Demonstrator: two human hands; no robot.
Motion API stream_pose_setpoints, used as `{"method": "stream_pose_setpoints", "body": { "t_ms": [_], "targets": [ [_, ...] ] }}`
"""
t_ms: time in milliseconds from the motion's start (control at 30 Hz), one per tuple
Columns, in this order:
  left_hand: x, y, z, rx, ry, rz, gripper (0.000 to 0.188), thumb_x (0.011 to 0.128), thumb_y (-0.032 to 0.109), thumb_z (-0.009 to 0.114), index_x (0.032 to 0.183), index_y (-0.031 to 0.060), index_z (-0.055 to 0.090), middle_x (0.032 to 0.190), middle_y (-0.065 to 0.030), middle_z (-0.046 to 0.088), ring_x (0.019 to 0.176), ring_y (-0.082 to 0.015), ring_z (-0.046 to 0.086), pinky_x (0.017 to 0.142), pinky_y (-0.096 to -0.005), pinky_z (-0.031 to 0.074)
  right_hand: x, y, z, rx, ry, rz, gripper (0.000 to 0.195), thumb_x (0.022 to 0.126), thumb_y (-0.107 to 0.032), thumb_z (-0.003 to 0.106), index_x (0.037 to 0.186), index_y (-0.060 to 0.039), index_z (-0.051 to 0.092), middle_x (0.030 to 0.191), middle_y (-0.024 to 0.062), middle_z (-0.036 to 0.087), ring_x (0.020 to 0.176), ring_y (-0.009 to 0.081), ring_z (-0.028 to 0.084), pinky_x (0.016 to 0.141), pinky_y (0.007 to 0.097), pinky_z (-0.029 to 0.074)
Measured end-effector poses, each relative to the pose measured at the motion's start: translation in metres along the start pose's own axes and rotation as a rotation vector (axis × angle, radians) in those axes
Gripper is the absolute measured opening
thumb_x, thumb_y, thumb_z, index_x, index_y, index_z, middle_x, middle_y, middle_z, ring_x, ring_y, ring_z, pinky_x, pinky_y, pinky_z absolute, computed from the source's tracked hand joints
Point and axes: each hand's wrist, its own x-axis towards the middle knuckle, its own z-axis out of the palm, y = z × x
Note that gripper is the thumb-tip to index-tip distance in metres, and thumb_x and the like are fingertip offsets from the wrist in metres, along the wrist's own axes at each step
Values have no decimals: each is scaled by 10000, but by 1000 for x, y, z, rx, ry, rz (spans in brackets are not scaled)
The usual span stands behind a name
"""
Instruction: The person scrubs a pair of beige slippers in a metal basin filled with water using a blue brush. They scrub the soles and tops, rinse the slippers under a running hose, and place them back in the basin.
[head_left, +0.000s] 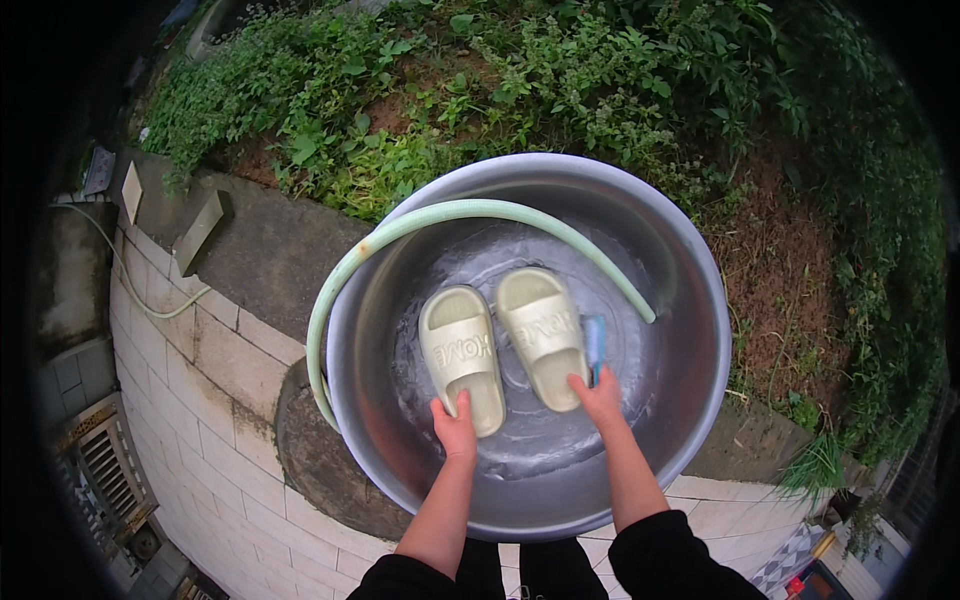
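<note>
Inside a large round metal basin (525, 514), my left hand (456, 427) grips the heel end of the left beige slide sandal (459, 352), its thumb resting on the footbed. My right hand (598, 394) has hold of the heel of the right slide sandal (541, 330). Both sandals carry raised lettering on their straps and point away from me. A blue brush (595, 341) shows just beyond my right fingers; I cannot tell whether that hand touches it. Shallow water (517, 450) covers the basin's bottom.
A pale green hose (480, 208) curves over the basin's left rim, its end inside at the right. Leafy plants (585, 82) grow on soil behind. Left of the basin lie a concrete ledge (277, 240), a rectangular block (202, 232) and pale paving tiles (225, 450).
</note>
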Motion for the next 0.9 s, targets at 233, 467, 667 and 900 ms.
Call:
{"method": "stream_pose_setpoints", "body": {
  "t_ms": [233, 467, 667, 900],
  "targets": [
    [-5, -2, 28, 452, -181, 84, 482, 739, 416, 664, 913, 12, 468, 851, -200, 595, 785, -368, 576, 718, -420, 440, -41, 34, 35, 388, 24, 80, 504, 740, -278, 671, 1071, 50, 480, 992, 165, 587, 900, 230, 565, 812, 340, 430],
    [-11, 7, 1, 351, -19, -6, 483, 734, 360, 685, 920, -53, 520, 866, -207, 599, 784, -278, 583, 735, -376, 442, -93, 24, 30, 571, -74, 210, 432, 757, -223, 669, 1072, 33, 523, 974, 107, 603, 876, 177, 566, 778, 317, 449],
    [-36, 23, -30, 190, -12, -19, 407, 740, 303, 680, 867, -54, 532, 842, -213, 598, 821, -310, 588, 749, -376, 442, -141, -16, -14, 1075, -221, 456, 367, 817, -167, 613, 1115, 20, 506, 1016, 94, 589, 883, 157, 574, 771, 295, 454],
    [-35, 40, -34, 135, 34, 122, 378, 764, 279, 648, 890, -35, 479, 848, -218, 589, 805, -333, 588, 728, -401, 441, -131, -7, -12, 934, -18, 270, 383, 827, -193, 608, 1133, -8, 469, 1022, 91, 572, 918, 157, 548, 802, 304, 436]
  ]
}}
